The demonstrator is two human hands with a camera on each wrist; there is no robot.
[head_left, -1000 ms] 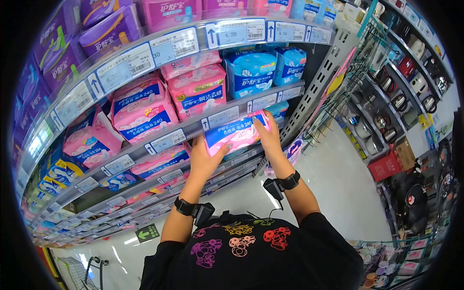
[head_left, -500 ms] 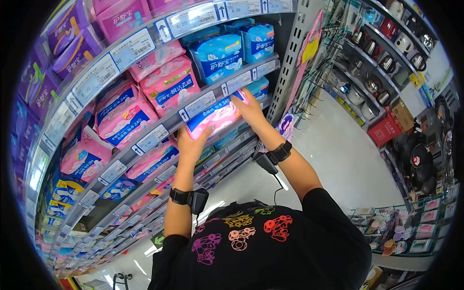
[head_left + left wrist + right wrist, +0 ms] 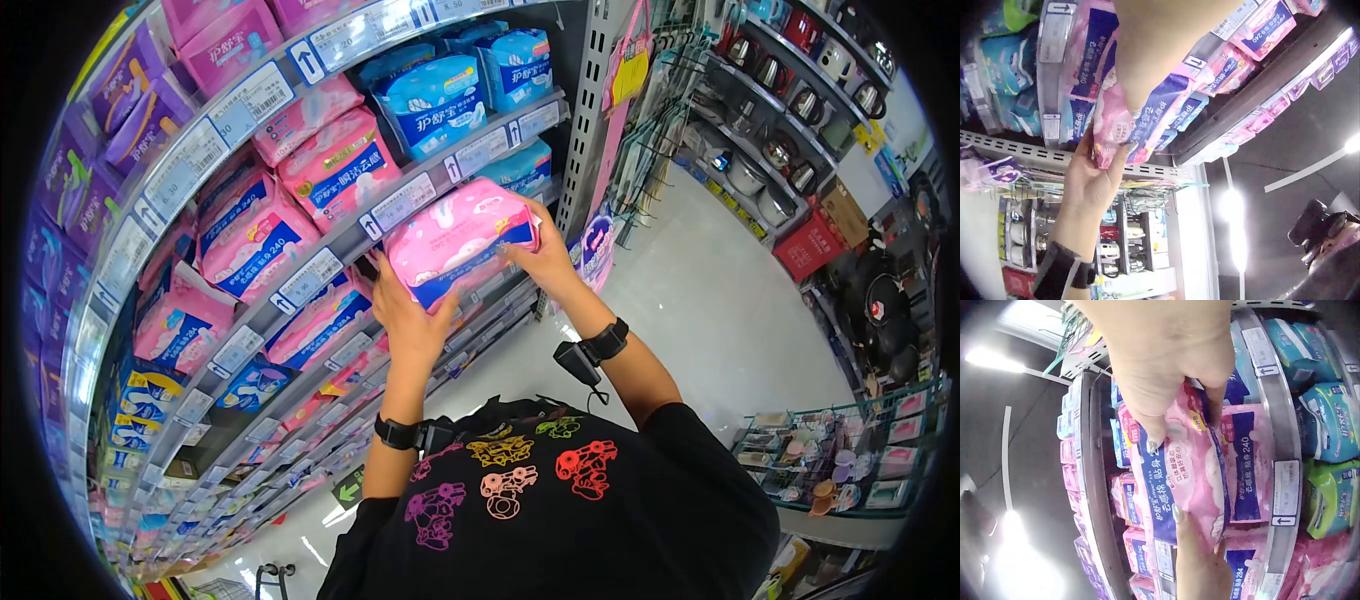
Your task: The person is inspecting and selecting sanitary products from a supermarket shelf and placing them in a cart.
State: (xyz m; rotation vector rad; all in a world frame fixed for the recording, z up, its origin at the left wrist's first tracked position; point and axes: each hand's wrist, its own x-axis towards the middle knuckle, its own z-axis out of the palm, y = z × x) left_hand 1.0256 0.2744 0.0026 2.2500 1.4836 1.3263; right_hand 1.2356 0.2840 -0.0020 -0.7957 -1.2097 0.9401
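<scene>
Both hands hold a pink pack of sanitary pads (image 3: 460, 225) in front of the shelf, its broad pink face turned up and a blue band along the near edge. My left hand (image 3: 412, 312) grips the left end, thumb on the near side. At the opposite end my right hand (image 3: 545, 258) has its thumb on the blue band and fingers round the far side. In the right wrist view the pack (image 3: 1188, 469) shows white lettering on its blue band, with the right hand (image 3: 1169, 369) above and the left hand (image 3: 1200, 562) below.
Shelves carry more pink packs (image 3: 340, 165), blue packs (image 3: 435, 105) and purple packs (image 3: 130, 75) behind price-tag rails (image 3: 395, 205). A slotted metal post (image 3: 580, 140) stands right of them. Across the aisle floor (image 3: 700, 300) are kettles (image 3: 805, 105) and a red box (image 3: 805, 245).
The pack has turned in the hands, so its broad pink face now shows in place of the lettered side. The head view has shifted, moving the shelves leftward in it.
</scene>
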